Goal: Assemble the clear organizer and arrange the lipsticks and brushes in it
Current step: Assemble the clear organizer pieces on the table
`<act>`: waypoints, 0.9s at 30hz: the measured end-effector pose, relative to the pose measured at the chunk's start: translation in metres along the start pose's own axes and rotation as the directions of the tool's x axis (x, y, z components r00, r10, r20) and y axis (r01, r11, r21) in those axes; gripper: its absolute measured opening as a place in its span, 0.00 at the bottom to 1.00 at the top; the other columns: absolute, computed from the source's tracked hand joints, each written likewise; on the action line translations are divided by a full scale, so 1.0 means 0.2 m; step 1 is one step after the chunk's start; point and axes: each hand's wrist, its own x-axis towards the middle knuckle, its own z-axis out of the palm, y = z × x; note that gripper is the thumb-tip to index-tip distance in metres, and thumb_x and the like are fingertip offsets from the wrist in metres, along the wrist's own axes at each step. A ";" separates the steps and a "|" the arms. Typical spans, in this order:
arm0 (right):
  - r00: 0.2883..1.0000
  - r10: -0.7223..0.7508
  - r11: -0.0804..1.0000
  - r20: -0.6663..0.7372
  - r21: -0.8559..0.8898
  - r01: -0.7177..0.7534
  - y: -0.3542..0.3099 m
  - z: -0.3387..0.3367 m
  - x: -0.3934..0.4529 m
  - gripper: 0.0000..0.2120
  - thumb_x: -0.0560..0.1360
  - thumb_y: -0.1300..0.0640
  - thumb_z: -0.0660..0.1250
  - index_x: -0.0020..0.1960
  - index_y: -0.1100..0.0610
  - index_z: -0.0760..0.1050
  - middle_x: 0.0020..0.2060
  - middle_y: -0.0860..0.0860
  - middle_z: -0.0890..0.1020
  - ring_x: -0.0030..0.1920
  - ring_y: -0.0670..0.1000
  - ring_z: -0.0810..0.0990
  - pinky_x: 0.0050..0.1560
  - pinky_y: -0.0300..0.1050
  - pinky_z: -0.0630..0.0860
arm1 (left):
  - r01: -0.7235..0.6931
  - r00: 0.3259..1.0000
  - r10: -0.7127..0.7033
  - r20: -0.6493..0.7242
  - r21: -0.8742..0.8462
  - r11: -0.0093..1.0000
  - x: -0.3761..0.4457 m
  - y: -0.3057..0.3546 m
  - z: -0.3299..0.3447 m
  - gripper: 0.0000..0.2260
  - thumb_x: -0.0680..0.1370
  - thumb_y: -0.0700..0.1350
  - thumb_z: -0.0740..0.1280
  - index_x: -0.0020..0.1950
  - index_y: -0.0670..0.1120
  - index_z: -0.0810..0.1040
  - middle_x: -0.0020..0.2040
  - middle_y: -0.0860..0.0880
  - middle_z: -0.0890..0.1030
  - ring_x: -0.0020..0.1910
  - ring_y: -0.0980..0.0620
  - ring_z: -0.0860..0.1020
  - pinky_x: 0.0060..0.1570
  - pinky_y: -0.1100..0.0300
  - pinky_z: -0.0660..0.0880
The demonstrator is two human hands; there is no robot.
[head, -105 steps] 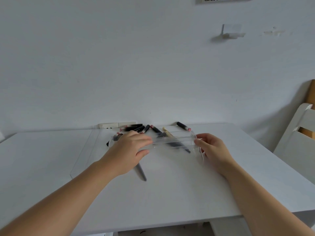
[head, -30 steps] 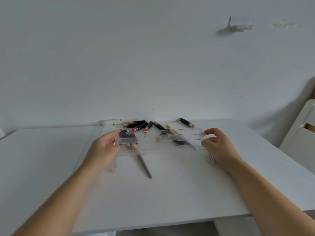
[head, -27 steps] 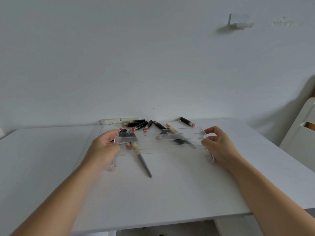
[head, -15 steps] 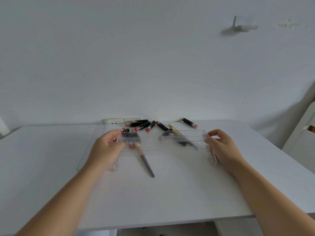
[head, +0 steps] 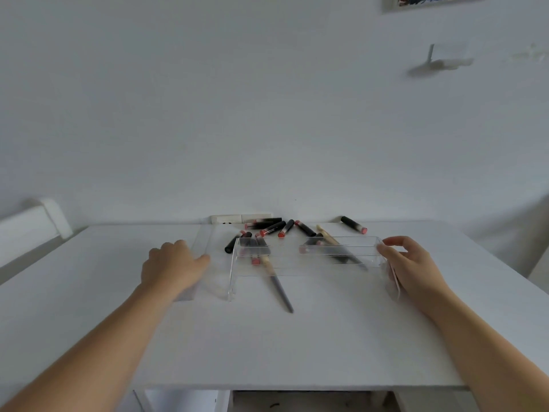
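The clear organizer, see-through with upright end walls, stands mid-counter. My right hand curls its fingers on its 3 o'clock end. My left hand, fingers relaxed, rests on a clear panel at 9 o'clock. About seven lipsticks and two brushes lie at 12 o'clock.
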 end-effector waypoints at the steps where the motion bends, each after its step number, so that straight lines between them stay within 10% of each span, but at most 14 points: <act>1: 1.000 -0.003 1.000 -0.002 -0.002 0.003 0.00 0.00 0.00 0.11 0.72 0.38 0.69 0.49 0.43 0.78 0.26 0.48 0.80 0.24 0.48 0.75 0.29 0.42 0.71 | 0.020 1.000 -0.020 0.018 0.012 1.000 0.00 -0.01 0.01 0.22 0.76 0.62 0.62 0.55 0.44 0.75 0.57 0.43 0.78 0.60 0.39 0.73 0.50 0.52 0.71; 13: 0.996 -0.032 0.989 0.086 -0.143 0.044 -0.02 0.02 -0.01 0.06 0.76 0.47 0.68 0.51 0.46 0.76 0.29 0.49 0.80 0.26 0.45 0.74 0.34 0.44 0.70 | -0.003 0.998 -0.007 -0.065 -0.159 0.987 -0.01 -0.08 -0.01 0.16 0.70 0.51 0.69 0.28 0.46 0.69 0.22 0.49 0.71 0.25 0.45 0.73 0.27 0.62 0.62; 20: 0.994 -0.035 0.971 0.102 -0.234 0.058 -0.02 0.03 0.00 0.06 0.76 0.50 0.68 0.53 0.46 0.75 0.35 0.57 0.83 0.26 0.45 0.74 0.34 0.43 0.70 | -0.147 0.968 0.055 -0.246 -0.377 0.914 -0.09 -0.05 -0.06 0.11 0.73 0.56 0.71 0.50 0.51 0.77 0.42 0.56 0.79 0.44 0.49 0.78 0.42 0.57 0.71; 27: 0.993 -0.031 0.977 0.111 -0.205 0.053 -0.01 0.03 -0.03 0.07 0.77 0.51 0.68 0.55 0.46 0.75 0.31 0.52 0.83 0.26 0.44 0.76 0.33 0.42 0.71 | -0.546 0.837 0.419 -0.353 -0.469 0.695 -0.26 0.08 -0.12 0.10 0.72 0.54 0.75 0.51 0.58 0.80 0.43 0.57 0.78 0.40 0.60 0.76 0.40 0.63 0.71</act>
